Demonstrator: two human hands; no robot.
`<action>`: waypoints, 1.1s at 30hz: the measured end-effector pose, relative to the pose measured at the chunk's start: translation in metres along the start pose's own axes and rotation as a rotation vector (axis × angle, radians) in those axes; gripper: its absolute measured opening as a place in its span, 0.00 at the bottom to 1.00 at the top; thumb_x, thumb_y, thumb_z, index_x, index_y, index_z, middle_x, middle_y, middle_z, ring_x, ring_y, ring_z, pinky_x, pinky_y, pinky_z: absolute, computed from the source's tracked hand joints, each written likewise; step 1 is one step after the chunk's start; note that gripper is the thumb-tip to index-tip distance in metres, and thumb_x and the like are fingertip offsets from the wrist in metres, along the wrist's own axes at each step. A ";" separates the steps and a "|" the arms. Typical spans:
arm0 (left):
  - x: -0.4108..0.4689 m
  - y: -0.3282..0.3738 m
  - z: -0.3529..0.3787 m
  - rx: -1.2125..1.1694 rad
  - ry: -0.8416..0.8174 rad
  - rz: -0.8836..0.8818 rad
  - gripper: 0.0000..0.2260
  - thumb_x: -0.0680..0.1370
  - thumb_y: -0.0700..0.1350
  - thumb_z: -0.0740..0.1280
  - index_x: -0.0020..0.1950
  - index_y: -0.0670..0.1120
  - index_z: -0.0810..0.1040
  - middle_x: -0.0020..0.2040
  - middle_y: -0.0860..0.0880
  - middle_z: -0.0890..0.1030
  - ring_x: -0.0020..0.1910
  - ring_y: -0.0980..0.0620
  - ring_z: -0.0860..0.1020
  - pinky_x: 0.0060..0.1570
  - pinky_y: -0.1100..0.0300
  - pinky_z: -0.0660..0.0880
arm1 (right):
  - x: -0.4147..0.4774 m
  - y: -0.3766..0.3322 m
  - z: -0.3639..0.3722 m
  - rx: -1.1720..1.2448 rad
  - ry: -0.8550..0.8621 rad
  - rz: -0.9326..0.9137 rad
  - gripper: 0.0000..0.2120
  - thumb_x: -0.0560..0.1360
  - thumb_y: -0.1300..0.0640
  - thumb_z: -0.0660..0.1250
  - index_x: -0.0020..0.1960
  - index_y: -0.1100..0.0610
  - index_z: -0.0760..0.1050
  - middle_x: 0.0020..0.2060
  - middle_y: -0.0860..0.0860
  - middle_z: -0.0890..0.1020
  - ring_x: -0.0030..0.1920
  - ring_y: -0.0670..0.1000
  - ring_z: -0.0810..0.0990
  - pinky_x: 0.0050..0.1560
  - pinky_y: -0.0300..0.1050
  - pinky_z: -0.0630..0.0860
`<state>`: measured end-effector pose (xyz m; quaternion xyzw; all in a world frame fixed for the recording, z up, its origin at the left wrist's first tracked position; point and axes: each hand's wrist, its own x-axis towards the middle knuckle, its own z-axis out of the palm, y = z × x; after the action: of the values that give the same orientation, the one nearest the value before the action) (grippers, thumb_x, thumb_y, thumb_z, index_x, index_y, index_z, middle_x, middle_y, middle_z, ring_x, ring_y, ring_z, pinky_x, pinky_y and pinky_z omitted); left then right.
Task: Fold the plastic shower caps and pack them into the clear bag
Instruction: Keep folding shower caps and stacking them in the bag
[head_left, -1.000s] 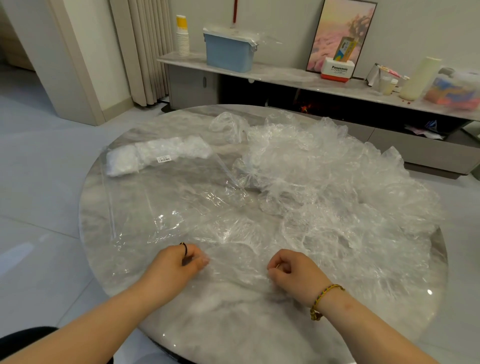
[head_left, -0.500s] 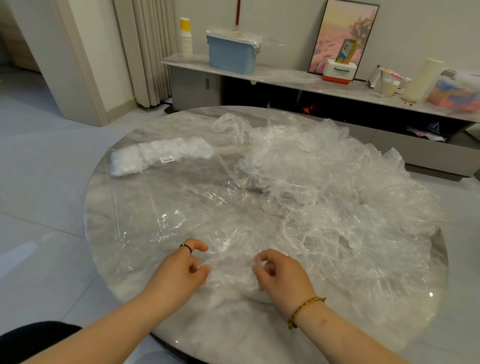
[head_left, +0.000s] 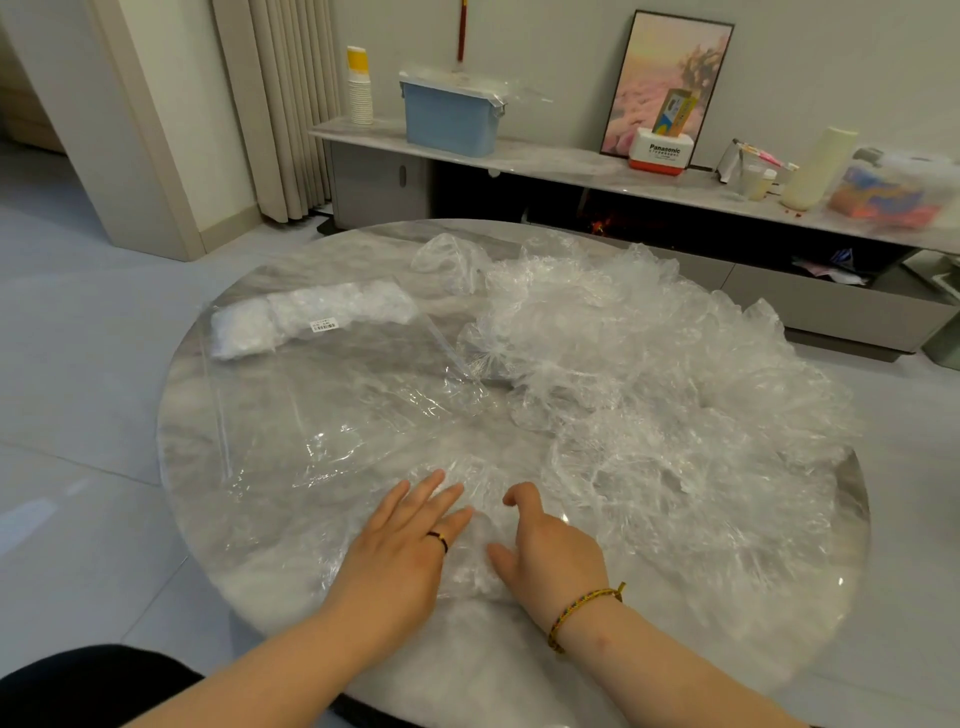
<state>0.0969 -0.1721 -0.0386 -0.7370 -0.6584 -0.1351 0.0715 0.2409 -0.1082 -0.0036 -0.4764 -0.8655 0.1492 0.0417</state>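
Film from one shower cap (head_left: 475, 525) lies bunched near the front edge of the round table (head_left: 270, 587), directly between the two hands. The left hand (head_left: 405, 540) presses on it with fingers straight and flat. The right hand (head_left: 550, 540) rests on its other side with fingers loosely curled; whether they pinch the film I cannot tell. The clear bag (head_left: 322, 410) stretches away to the left, long axis running from near the left hand toward the far-left rim, where folded caps (head_left: 311, 319) already sit. The left hand is nearer it, while the loose pile (head_left: 649, 389) lies to the right.
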 end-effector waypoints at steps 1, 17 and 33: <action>0.001 -0.004 0.003 -0.007 -0.039 -0.033 0.22 0.75 0.39 0.49 0.52 0.44 0.83 0.55 0.46 0.82 0.61 0.50 0.67 0.67 0.59 0.50 | 0.001 -0.001 0.000 -0.038 0.080 -0.022 0.18 0.79 0.53 0.55 0.68 0.52 0.58 0.40 0.45 0.73 0.36 0.46 0.72 0.35 0.36 0.65; 0.000 -0.017 0.027 0.082 -0.113 -0.118 0.33 0.82 0.49 0.36 0.52 0.46 0.83 0.54 0.50 0.82 0.53 0.54 0.80 0.65 0.61 0.49 | 0.007 0.008 0.033 -0.196 0.020 -0.373 0.37 0.80 0.50 0.31 0.51 0.49 0.82 0.53 0.44 0.82 0.54 0.44 0.80 0.60 0.40 0.66; 0.006 -0.021 0.021 -0.077 0.330 -0.025 0.16 0.73 0.50 0.56 0.42 0.51 0.84 0.46 0.54 0.83 0.50 0.55 0.70 0.51 0.64 0.64 | 0.024 0.015 0.005 0.041 0.406 -0.187 0.16 0.73 0.48 0.60 0.55 0.54 0.76 0.53 0.50 0.80 0.56 0.49 0.75 0.55 0.39 0.72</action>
<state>0.0792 -0.1581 -0.0586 -0.6989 -0.6411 -0.2802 0.1485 0.2394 -0.0820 -0.0144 -0.4134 -0.8765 0.0632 0.2384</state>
